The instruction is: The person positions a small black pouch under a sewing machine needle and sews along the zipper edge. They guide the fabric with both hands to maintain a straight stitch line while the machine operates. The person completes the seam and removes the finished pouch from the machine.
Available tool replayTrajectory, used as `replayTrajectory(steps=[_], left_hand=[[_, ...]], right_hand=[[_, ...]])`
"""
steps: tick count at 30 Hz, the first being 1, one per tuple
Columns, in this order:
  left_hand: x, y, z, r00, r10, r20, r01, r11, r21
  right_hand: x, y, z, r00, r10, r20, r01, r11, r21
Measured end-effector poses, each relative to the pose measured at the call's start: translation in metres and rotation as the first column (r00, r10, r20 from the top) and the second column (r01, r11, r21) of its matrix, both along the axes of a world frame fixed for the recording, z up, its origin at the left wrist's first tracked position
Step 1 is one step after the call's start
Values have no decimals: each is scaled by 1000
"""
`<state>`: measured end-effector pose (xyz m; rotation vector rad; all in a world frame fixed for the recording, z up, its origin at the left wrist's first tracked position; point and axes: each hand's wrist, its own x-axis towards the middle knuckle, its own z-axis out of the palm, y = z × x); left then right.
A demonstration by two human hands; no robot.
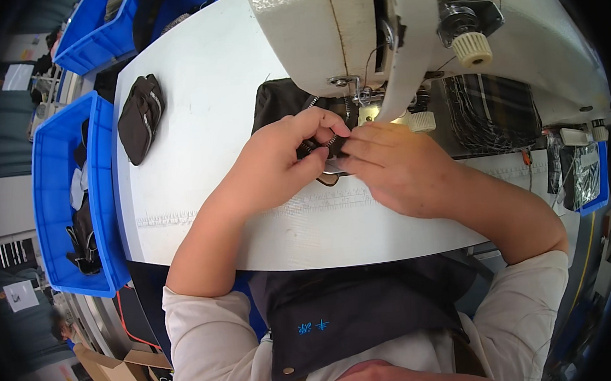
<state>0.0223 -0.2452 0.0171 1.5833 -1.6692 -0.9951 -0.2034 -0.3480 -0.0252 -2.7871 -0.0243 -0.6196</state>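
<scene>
A dark brown fabric piece (277,102) with a zipper lies on the white table under the sewing machine (309,34), close to its needle and presser foot (364,96). My left hand (271,157) is closed, thumb and fingers pinching the zipper edge of the fabric. Just right of it, my right hand (407,169) has its fingers pressed together on the same piece, in front of the presser foot. The fingertips of both hands nearly meet. Part of the fabric is hidden beneath them, and a small loop of it shows below.
A finished-looking dark pouch (141,120) lies on the table's left side. Blue bins (48,201) with dark pieces stand beyond the left edge. Stacked dark panels (491,114) sit under the machine arm at right. A ruler strip (292,205) runs along the white table (205,77).
</scene>
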Motion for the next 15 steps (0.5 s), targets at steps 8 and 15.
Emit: replayTrajectory(steps=[8,15], left_hand=[[-28,-8,-15,796,211,568,107,874,-474],[-27,-13,-21,746,258,614,154,830,-536]], right_hand=[[-2,17,-5,998,-23,58,27,998,-61],[-5,20,2,999,-42,32,47,985,-167]])
